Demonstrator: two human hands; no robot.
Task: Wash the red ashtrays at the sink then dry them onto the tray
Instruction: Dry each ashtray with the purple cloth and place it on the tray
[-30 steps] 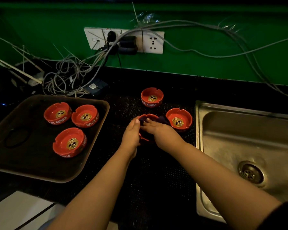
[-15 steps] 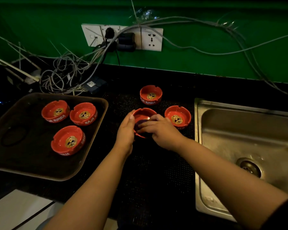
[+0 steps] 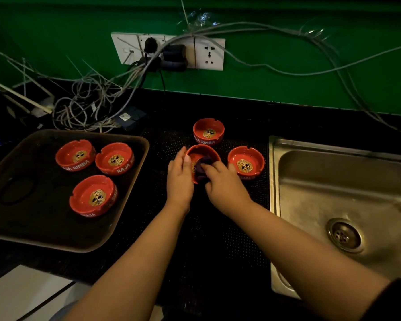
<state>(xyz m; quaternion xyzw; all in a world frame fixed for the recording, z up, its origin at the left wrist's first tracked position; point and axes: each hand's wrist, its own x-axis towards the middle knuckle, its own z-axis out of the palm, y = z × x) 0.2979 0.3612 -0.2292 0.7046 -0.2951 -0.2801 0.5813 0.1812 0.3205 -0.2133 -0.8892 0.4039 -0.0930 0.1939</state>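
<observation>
Two ashtrays beside sink

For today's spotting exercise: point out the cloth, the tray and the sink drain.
cloth (image 3: 203, 166), head view, its dark middle inside the tilted ashtray.
tray (image 3: 138, 140), head view, far right rim.
sink drain (image 3: 344, 236), head view, strainer centre.

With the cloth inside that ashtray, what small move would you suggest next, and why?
Probably finish wiping round the bowl, then lift it across to the tray. The left hand grips the tilted ashtray while the right hand presses a dark cloth inside it; three ashtrays sit on the tray, and two more wait on the mat.
</observation>
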